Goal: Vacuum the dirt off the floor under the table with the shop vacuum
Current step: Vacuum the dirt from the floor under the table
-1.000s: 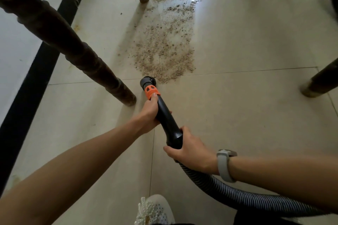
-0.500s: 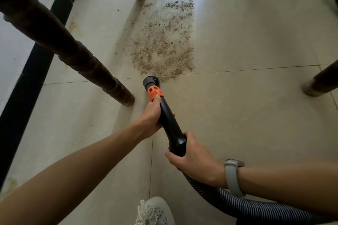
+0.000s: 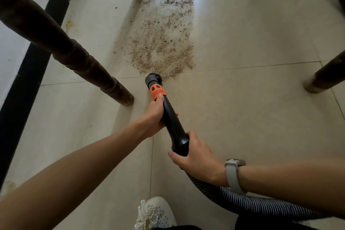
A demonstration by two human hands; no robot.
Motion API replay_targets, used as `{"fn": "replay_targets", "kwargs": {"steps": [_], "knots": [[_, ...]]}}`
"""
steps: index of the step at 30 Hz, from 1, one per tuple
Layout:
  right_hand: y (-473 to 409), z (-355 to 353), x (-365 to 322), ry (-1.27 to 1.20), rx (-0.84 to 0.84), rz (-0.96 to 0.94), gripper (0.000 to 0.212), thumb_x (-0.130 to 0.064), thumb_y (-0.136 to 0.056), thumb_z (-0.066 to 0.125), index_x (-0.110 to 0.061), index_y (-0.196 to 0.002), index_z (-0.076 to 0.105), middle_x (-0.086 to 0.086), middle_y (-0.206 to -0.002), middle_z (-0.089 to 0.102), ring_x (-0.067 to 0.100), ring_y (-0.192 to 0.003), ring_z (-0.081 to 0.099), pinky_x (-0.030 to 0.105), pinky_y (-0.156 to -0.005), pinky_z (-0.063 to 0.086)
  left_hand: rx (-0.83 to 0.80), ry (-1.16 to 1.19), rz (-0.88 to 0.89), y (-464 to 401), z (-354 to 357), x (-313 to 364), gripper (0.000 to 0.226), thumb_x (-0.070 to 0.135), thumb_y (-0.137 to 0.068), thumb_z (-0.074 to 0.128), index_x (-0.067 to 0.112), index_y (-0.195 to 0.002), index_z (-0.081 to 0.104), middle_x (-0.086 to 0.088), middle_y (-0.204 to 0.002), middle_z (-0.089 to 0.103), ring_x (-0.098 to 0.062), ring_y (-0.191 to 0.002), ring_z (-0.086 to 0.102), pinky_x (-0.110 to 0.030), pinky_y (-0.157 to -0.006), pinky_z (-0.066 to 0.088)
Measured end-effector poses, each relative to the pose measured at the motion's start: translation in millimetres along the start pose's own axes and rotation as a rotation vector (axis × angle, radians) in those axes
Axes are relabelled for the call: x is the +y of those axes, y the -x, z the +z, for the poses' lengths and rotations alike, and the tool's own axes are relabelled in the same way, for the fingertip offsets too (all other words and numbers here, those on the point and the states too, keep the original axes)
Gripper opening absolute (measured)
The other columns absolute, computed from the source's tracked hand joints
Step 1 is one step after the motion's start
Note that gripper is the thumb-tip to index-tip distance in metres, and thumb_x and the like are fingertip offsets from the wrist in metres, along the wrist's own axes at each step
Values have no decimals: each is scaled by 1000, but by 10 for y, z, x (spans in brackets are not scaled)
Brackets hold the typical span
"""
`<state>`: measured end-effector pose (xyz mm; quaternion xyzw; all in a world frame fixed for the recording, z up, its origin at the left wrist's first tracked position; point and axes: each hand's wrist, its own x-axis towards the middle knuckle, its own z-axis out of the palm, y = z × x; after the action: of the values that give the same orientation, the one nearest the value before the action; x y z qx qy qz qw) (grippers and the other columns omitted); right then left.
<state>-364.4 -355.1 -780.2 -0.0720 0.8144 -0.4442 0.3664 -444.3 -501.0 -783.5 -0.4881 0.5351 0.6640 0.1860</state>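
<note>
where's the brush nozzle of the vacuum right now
In the head view the brush nozzle sits centre frame on the floor, at the near edge of the dirt patch, just right of the nearest table leg.

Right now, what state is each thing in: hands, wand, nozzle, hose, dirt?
left hand: grips the wand just below the orange collar
right hand: grips the wand's rear end
wand: held tilted down toward the floor
nozzle: at the near edge of the dirt
hose: trailing back to the right
dirt: spread across the tile, mostly unvacuumed
</note>
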Motion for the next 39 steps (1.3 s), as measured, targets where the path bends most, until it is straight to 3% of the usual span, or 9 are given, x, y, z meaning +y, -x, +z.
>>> {"fn": "replay_targets", "kwargs": {"steps": [7,14,19,26,29,32,36,39], "knots": [[2,-20,47,-33,12,10,47,-46,-82,63,-20,-112,37,3,-93,64,18,-80,65,31,-71,55,-21,-15,18,-10,67,1,57,47,-98,39,7,-138,30,-14,-90,53,-27,-69,60,-38,-60,51],[59,-27,114,-46,16,20,47,-48,-82,63,-22,-111,38,1,-89,64,17,-77,66,34,-69,56,-18,-35,47,3,127,-68,53,44,-100,35,6,-135,28,-15,-88,52,-26,-68,58,-41,-74,49],[130,-3,177,-45,40,13,46,-46,-83,63,-21,-112,37,1,-88,64,17,-76,66,35,-71,56,-24,-61,51,18,170,-166,51,44,-100,34,6,-133,30,-14,-90,52,-25,-68,60,-36,-58,50],[8,-102,180,-31,-10,16,49,-46,-82,64,-21,-114,37,1,-88,65,17,-76,67,35,-72,56,2,-93,91,-13,195,-121,50,46,-100,32,7,-132,32,-12,-94,53,-23,-67,60,-31,-52,49],[-67,-219,158,-20,-66,-1,49,-43,-83,65,-20,-116,38,-1,-85,66,13,-74,67,30,-70,57,31,-90,104,-40,219,-59,47,45,-100,31,8,-127,33,-15,-99,55,-27,-76,62,-37,-64,53],[-107,-270,154,-30,-40,3,49,-45,-82,65,-20,-114,38,-1,-83,67,13,-73,68,33,-71,57,61,-133,126,-69,271,-8,54,49,-98,33,8,-133,31,-19,-121,53,-36,-104,60,-48,-88,52],[-11,-205,191,-68,5,30,44,-43,-83,65,-21,-111,38,-1,-80,66,13,-69,67,30,-66,57,30,-173,139,-61,332,-80,52,48,-97,37,11,-133,30,-17,-116,53,-37,-107,59,-51,-91,51],[40,-189,240,-51,41,54,45,-45,-82,64,-22,-111,38,1,-83,66,16,-72,67,35,-69,57,24,-224,166,-59,364,-157,52,44,-94,47,8,-129,35,-17,-109,55,-34,-100,61,-47,-87,53]]}}
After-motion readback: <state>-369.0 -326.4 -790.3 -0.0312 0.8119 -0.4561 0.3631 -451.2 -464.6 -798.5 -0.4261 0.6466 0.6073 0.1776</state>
